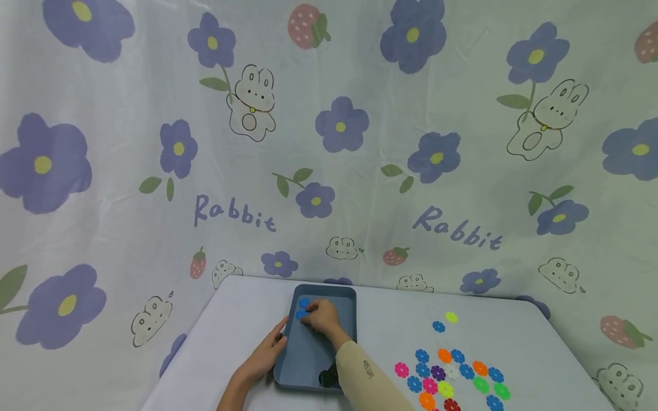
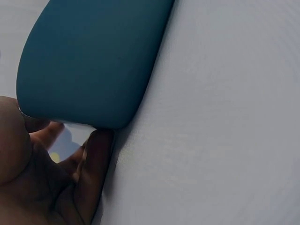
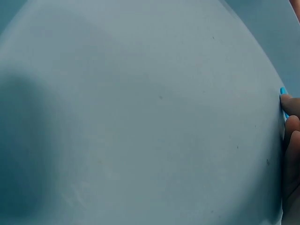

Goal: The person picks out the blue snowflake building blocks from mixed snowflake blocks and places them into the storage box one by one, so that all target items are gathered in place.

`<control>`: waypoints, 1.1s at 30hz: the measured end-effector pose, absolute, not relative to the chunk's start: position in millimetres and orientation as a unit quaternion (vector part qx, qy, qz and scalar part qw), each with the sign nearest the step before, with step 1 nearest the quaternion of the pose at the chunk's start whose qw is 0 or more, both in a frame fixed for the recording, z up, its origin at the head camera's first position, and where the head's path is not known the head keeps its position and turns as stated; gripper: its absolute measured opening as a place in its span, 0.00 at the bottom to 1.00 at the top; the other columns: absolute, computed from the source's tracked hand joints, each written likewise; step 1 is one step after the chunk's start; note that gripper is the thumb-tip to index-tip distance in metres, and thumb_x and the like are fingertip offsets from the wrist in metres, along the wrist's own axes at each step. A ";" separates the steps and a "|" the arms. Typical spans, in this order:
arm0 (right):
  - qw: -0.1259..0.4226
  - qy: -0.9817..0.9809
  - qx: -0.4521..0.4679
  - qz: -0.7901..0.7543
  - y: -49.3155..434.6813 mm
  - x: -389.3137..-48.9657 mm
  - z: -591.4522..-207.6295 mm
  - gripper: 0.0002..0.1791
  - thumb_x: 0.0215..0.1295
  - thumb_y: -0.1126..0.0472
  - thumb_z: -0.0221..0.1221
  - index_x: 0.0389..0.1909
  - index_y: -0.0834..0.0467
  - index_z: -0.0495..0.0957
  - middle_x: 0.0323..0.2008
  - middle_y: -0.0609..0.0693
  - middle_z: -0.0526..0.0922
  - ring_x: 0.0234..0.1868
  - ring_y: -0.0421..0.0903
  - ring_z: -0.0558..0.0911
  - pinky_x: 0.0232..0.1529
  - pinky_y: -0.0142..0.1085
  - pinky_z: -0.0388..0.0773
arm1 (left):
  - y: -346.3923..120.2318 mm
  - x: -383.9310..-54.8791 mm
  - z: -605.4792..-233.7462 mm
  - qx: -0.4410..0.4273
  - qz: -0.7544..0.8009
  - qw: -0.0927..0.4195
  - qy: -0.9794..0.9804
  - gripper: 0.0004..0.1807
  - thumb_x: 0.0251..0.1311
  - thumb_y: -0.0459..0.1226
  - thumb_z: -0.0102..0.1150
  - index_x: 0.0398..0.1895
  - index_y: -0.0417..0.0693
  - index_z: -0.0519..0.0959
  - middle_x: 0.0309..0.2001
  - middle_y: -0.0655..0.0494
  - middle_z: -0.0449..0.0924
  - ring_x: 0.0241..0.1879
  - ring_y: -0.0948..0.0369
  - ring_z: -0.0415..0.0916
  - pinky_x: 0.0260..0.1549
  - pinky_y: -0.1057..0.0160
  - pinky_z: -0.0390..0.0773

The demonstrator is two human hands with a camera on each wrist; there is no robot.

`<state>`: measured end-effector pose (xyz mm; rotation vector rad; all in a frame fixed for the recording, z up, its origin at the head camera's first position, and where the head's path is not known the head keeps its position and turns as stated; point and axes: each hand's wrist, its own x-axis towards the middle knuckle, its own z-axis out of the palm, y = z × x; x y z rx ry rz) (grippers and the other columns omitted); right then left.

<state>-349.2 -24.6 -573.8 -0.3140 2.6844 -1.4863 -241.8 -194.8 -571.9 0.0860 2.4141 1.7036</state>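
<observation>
Inside the grey-blue tray (image 1: 308, 354), near its far left corner, lie two blue flower-shaped discs. My right hand (image 1: 324, 317) reaches into the tray and pinches the nearer blue flower-shaped disc (image 1: 301, 314). The farther blue disc (image 1: 304, 302) sits just beyond it. In the right wrist view, a thin blue edge of a disc (image 3: 282, 90) shows at the fingertips (image 3: 291, 105). My left hand (image 1: 264, 354) rests along the tray's left side, fingers extended against its outer wall (image 2: 93, 70).
Several flower-shaped discs in mixed colours, such as an orange disc (image 1: 426, 401) and a green disc (image 1: 481, 384), lie on the white table (image 1: 385, 319) right of the tray. A black object (image 1: 328, 377) shows at the right wrist. A patterned curtain (image 1: 339, 171) hangs behind.
</observation>
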 end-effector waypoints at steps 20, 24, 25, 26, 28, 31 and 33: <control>0.058 0.850 -0.110 -0.511 -18.6 -347.5 -570.6 0.14 0.48 0.63 0.74 0.37 0.61 0.83 0.18 0.46 0.78 0.16 0.42 0.78 0.17 0.34 0.76 | -194.8 -239.3 -573.0 0.036 0.580 0.086 0.809 0.30 0.76 0.40 0.41 0.77 0.50 0.50 0.73 0.30 0.44 0.70 0.32 0.43 0.63 0.34 0.46; 0.080 0.845 -0.139 -0.510 -13.2 -344.9 -562.9 0.15 0.51 0.62 0.73 0.38 0.63 0.83 0.19 0.47 0.79 0.17 0.43 0.79 0.19 0.35 0.77 | -194.5 -238.7 -573.2 0.036 0.581 0.087 0.808 0.30 0.76 0.40 0.41 0.77 0.49 0.49 0.73 0.31 0.43 0.70 0.32 0.43 0.63 0.34 0.47; 0.087 0.844 -0.146 -0.508 -11.5 -344.0 -559.8 0.15 0.52 0.62 0.73 0.39 0.63 0.83 0.19 0.47 0.79 0.17 0.43 0.79 0.20 0.35 0.78 | -194.5 -238.5 -573.3 0.034 0.581 0.086 0.809 0.30 0.76 0.40 0.41 0.77 0.50 0.50 0.73 0.31 0.44 0.70 0.32 0.43 0.63 0.34 0.47; 0.094 0.844 -0.152 -0.506 -9.8 -343.0 -556.1 0.15 0.52 0.62 0.72 0.40 0.64 0.83 0.20 0.47 0.79 0.18 0.44 0.80 0.20 0.35 0.78 | -194.7 -238.4 -573.5 0.033 0.581 0.086 0.809 0.30 0.76 0.40 0.42 0.77 0.50 0.50 0.73 0.31 0.44 0.70 0.32 0.43 0.63 0.34 0.47; 0.098 0.848 -0.167 -0.493 -5.7 -341.3 -548.6 0.16 0.53 0.61 0.72 0.41 0.63 0.83 0.21 0.47 0.79 0.19 0.44 0.80 0.21 0.35 0.78 | -195.2 -238.1 -573.1 0.031 0.578 0.085 0.811 0.30 0.76 0.40 0.42 0.77 0.50 0.50 0.73 0.30 0.44 0.69 0.32 0.43 0.63 0.34 0.47; 0.098 0.854 -0.184 -0.477 2.8 -337.7 -536.3 0.17 0.55 0.59 0.71 0.43 0.63 0.83 0.23 0.46 0.80 0.20 0.43 0.81 0.23 0.36 0.79 | -195.6 -238.0 -572.3 0.027 0.574 0.084 0.814 0.30 0.76 0.41 0.42 0.77 0.51 0.50 0.73 0.30 0.45 0.69 0.32 0.44 0.63 0.33 0.48; 0.091 0.856 -0.196 -0.469 9.7 -335.1 -527.9 0.17 0.55 0.59 0.71 0.43 0.63 0.83 0.24 0.46 0.80 0.21 0.42 0.81 0.23 0.36 0.79 | -195.9 -238.5 -571.3 0.025 0.572 0.085 0.816 0.30 0.76 0.42 0.42 0.77 0.52 0.50 0.73 0.31 0.45 0.69 0.32 0.44 0.62 0.33 0.48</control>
